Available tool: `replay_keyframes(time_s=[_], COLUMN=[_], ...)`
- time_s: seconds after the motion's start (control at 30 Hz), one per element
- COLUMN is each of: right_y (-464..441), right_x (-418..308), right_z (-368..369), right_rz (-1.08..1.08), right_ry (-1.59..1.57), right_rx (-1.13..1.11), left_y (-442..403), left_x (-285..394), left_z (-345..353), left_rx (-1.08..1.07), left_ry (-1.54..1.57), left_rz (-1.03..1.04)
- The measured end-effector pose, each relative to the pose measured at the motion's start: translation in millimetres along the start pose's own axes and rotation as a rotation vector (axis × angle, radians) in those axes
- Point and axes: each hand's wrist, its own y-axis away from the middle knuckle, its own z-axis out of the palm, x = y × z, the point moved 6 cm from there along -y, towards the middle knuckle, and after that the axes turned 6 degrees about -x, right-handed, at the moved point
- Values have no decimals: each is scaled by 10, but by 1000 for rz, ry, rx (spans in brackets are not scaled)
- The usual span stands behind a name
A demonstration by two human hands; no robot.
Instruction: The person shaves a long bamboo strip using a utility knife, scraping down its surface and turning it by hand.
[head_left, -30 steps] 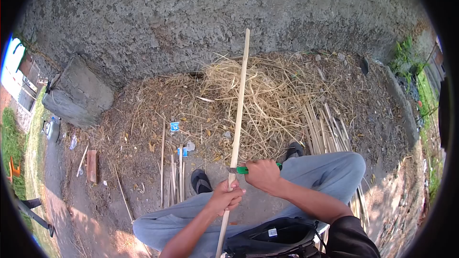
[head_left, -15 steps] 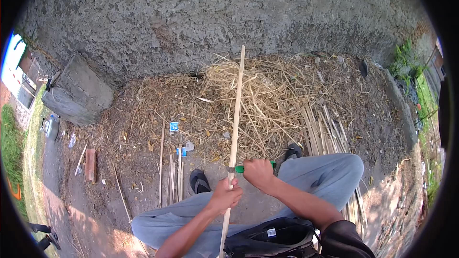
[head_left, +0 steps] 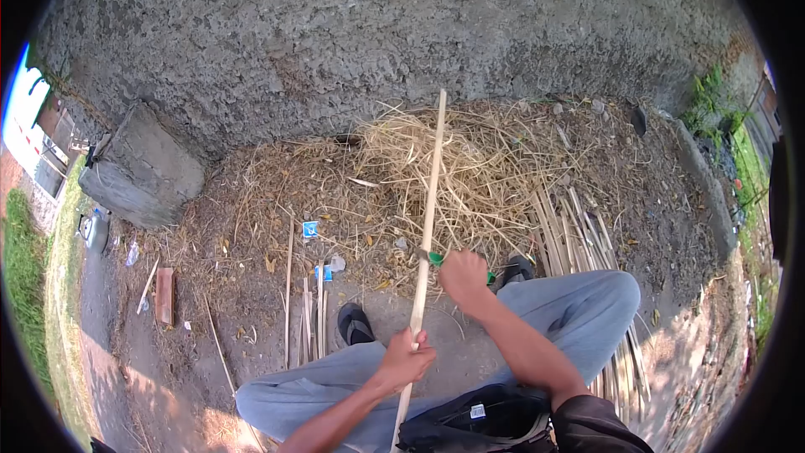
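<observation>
Strip [head_left: 429, 218], long and pale, slanting from bottom centre to upper centre of frame. Left hand [head_left: 406, 361] at lower centre, fingers clamped around strip. Right hand [head_left: 466, 277] just right of centre, higher up, fingers closed around green-handled knife [head_left: 435, 258], blade crossing strip near frame centre. Heap of dry shavings [head_left: 478, 189] beyond, centre to right of centre. More pale strips [head_left: 553, 239] lying right of centre. Rough grey wall [head_left: 402, 25] along top. Concrete block [head_left: 149, 168] upper left, reddish block [head_left: 165, 296] at left, blue packet [head_left: 310, 229] left of centre.
</observation>
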Motion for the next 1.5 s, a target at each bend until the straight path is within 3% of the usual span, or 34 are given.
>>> replay_keyframes(time_s=[0.03,0.1,0.17,0.33,0.53,0.67,0.73,0.83,1.03,1.5], right_y=[-201,-420,-466,-55,515,525,477,447,340,124], right_x=[318,725,804,233,-250,-266,-213,-174,-257,-387], right_z=[-124,-322,-468,-834,-360,-288,-189,-95,-71,-141], right_rz=[124,176,165,-30,-245,-256,-244,-211,-183,-150], right_ry=[-23,-69,-59,-85,-4,81,-20,-24,-30,-36], right_rx=[66,34,68,-16,-193,-220,-188,-171,-71,-75], left_y=[90,159,117,-47,-84,-134,-162,-173,-82,16], left_x=[-186,-182,-47,171,207,122,113,110,240,312], left_z=[178,177,213,43,-27,-12,-54,-71,-89,-116], left_rx=[-80,-167,-314,-269,-198,-84,14,10,-90,-13], left_ry=[-23,-80,99,250,354,244,-30,-59,164,134], left_rz=[-24,-50,-98,-67,-14,49,128,116,60,96])
